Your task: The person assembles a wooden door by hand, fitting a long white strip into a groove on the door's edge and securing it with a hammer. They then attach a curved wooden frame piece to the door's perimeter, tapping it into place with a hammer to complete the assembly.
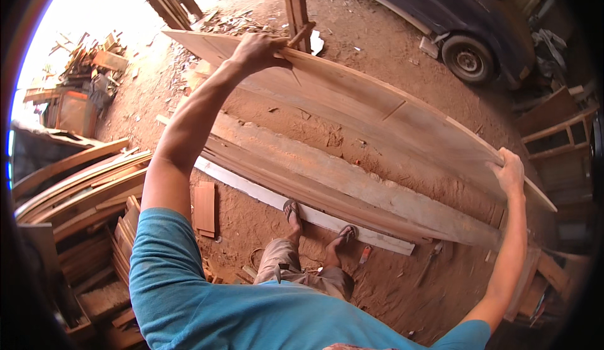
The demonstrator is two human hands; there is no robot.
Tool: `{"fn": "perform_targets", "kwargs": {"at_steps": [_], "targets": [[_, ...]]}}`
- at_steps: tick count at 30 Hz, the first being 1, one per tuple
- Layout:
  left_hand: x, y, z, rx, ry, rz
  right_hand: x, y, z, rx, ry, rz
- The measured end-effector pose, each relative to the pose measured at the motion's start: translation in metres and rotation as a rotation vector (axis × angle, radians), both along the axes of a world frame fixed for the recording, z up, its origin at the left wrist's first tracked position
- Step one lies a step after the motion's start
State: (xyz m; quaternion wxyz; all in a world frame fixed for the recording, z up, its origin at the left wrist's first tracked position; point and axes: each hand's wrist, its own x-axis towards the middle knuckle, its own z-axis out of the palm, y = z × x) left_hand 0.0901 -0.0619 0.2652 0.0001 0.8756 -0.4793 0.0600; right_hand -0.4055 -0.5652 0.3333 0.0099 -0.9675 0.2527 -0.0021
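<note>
Plank point(377, 120) spans between left hand point(258, 51) and right hand point(509, 172) grips.

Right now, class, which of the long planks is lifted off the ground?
The wide plank, gripped by the left hand and right hand; the others lie flat on the dirt by the feet.

Head cam, fisheye, looks steeply down, close over plank point(377, 123).

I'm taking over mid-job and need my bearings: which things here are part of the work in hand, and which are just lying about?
In hand:
- long wooden plank, held up
- left hand gripping its far end
- right hand gripping its near end

Lying about:
- planks on the ground
- scrap wood pile
- stacked boards
- dark car
- short board
</note>
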Motion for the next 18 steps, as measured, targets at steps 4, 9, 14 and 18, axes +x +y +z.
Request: {"fn": "perform_targets", "kwargs": {"at_steps": [4,9,14,18], "targets": [[-0.023,0.028,0.015,-0.101,-0.018,-0.085,-0.011,0.025,0.004,-0.115,-0.098,0.103],[-0.057,0.078,0.048,-0.114,-0.056,-0.075,-0.053,0.073,0.04,0.005,-0.173,0.106],[-0.117,0.145,0.112,-0.151,-0.073,-0.06,-0.103,0.127,0.108,0.057,-0.114,0.078],[-0.167,0.205,0.14,-0.158,0.016,0.013,-0.135,0.159,0.121,0.124,-0.118,0.085]]}}
